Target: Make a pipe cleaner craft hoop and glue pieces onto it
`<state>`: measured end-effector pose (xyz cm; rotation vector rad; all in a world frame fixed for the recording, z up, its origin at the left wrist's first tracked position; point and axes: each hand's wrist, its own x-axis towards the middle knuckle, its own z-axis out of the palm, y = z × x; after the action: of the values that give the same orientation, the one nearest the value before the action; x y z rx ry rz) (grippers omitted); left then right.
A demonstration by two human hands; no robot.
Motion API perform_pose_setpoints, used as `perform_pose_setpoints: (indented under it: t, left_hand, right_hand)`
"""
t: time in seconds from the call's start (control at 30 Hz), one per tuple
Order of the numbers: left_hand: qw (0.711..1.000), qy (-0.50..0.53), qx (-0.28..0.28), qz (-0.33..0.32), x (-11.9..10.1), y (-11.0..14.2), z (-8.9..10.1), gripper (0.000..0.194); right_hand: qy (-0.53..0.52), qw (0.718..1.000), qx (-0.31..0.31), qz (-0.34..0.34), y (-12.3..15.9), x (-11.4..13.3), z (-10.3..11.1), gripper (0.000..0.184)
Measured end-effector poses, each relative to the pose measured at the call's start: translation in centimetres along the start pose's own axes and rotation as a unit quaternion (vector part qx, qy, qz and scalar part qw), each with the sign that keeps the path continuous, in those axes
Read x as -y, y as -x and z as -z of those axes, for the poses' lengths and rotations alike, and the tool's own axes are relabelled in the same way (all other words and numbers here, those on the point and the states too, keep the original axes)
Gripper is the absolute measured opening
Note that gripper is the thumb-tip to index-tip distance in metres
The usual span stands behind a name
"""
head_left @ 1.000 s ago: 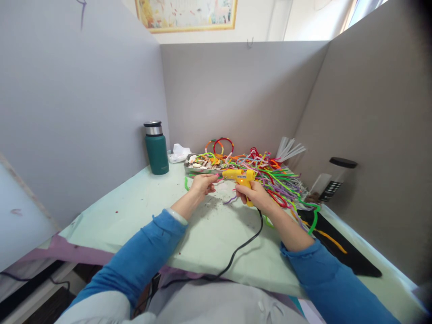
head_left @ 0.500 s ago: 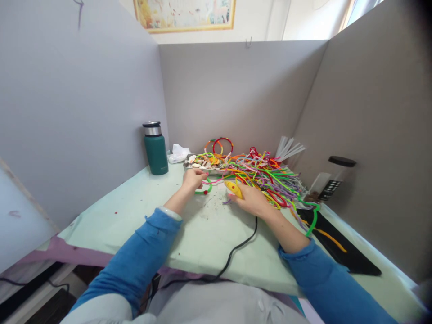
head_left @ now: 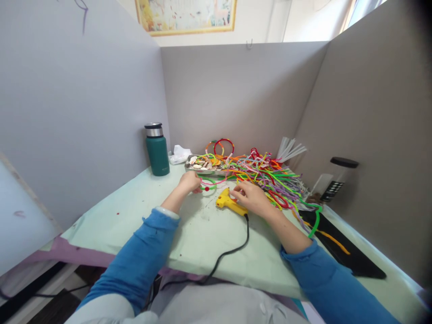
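Observation:
My left hand (head_left: 189, 182) pinches the left side of a green pipe-cleaner ring (head_left: 213, 186) above the pale tabletop; its fingertips are partly hidden. A red dot (head_left: 207, 189) shows on the ring's near side, and a pink pipe cleaner (head_left: 221, 181) runs beside it. The yellow glue gun (head_left: 232, 205) lies on its side on the table, its black cord trailing toward me. Just right of it hovers my right hand (head_left: 253, 198), fingers loosely apart with nothing in them.
Behind my hands stands a metal tray (head_left: 205, 171) of shells. A tangled heap of coloured pipe cleaners (head_left: 270, 173) spreads to its right. A green bottle (head_left: 157, 155) is at the back left. White glue sticks (head_left: 290, 150), a clear jar (head_left: 334, 177) and a black mat (head_left: 354, 252) lie rightward.
My right hand has let go of the glue gun, which now rests on the table nearer to me. My left hand has shifted slightly left, still holding the green ring.

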<state>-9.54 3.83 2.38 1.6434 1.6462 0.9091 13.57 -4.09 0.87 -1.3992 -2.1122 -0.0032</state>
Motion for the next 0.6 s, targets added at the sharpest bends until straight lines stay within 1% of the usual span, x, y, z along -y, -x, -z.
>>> perform_pose_setpoints:
  t: [0.07, 0.1, 0.17, 0.23, 0.27, 0.3, 0.33, 0.37, 0.43, 0.47, 0.5, 0.53, 0.6]
  left_hand:
    - [0.998, 0.057, 0.007, 0.003, -0.8, 0.5, 0.5, 0.010]
    - [0.995, 0.099, -0.003, -0.004, -1.2, 0.9, 0.6, 0.011]
    - [0.982, 0.187, -0.009, -0.017, -2.2, 1.9, 0.9, 0.012]
    - [0.968, 0.250, 0.010, -0.024, -2.9, 2.9, 0.9, 0.011]
    - [0.961, 0.275, 0.020, -0.029, -3.2, 3.3, 0.9, 0.011]
    - [0.955, 0.292, 0.029, -0.033, -3.4, 3.7, 0.9, 0.011]
    - [0.951, 0.305, 0.038, -0.038, -3.6, 4.0, 0.8, 0.011]
    - [0.948, 0.313, 0.047, -0.044, -3.8, 4.3, 0.7, 0.011]
    - [0.943, 0.323, 0.064, -0.059, -4.1, 4.8, 0.4, 0.013]
    - [0.941, 0.323, 0.074, -0.071, -4.2, 5.0, 0.2, 0.014]
    - [0.940, 0.319, 0.085, -0.084, -4.3, 5.2, 0.0, 0.015]
    - [0.940, 0.311, 0.098, -0.099, -4.3, 5.3, -0.2, 0.016]
    - [0.943, 0.282, 0.110, -0.135, -4.3, 5.4, -0.7, 0.018]
  right_hand:
    - [-0.042, 0.998, -0.041, -0.004, -0.4, 0.6, -0.1, 0.034]
    - [-0.074, 0.996, -0.044, -0.004, -0.6, 1.0, -0.2, 0.032]
    - [-0.161, 0.987, -0.021, -0.006, -1.1, 2.0, -0.7, 0.030]
    - [-0.274, 0.961, 0.017, -0.030, -1.7, 2.9, -1.3, 0.027]
    - [-0.338, 0.939, 0.030, -0.058, -1.9, 3.4, -1.6, 0.025]
    - [-0.407, 0.907, 0.037, -0.097, -2.2, 3.7, -1.9, 0.024]
    - [-0.480, 0.866, 0.040, -0.131, -2.4, 4.0, -2.1, 0.024]
    - [-0.549, 0.819, 0.035, -0.159, -2.6, 4.1, -2.3, 0.024]
    - [-0.660, 0.726, 0.018, -0.192, -2.8, 4.1, -2.5, 0.024]
    - [-0.697, 0.688, 0.008, -0.202, -2.8, 4.0, -2.5, 0.023]
    - [-0.721, 0.659, 0.000, -0.213, -2.8, 3.8, -2.4, 0.021]
    - [-0.738, 0.636, -0.007, -0.225, -2.7, 3.7, -2.4, 0.019]
    - [-0.759, 0.605, -0.013, -0.240, -2.6, 3.3, -2.2, 0.016]
